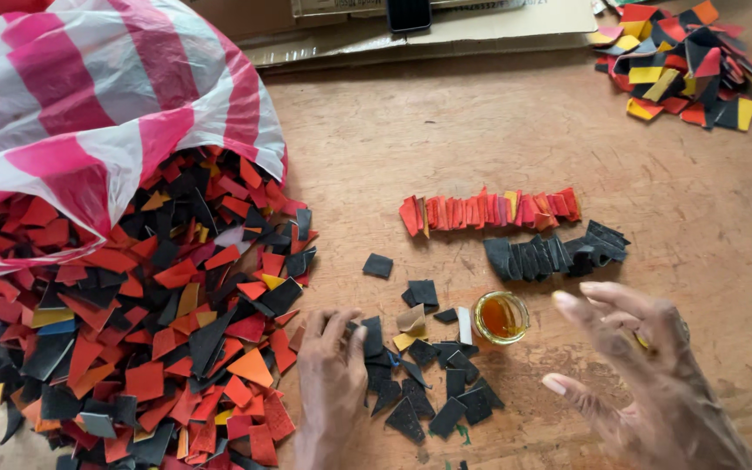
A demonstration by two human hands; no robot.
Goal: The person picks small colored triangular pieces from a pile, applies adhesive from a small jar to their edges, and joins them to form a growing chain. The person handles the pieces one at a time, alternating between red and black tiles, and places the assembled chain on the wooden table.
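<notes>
The left hand [334, 374] lay flat and open on the wooden counter [498, 122], its fingertips touching the edge of a loose scatter of black pieces [428, 396] — these spread just to its right. The right hand [646, 365] hovered open, fingers spread, holding nothing I could see, just beside a small jar of amber liquid [500, 317]. Beyond the jar stood a red row [491, 211] and a black row [557, 252]. A striped bag [89, 96] spilled a mixed heap [150, 322] at the left.
</notes>
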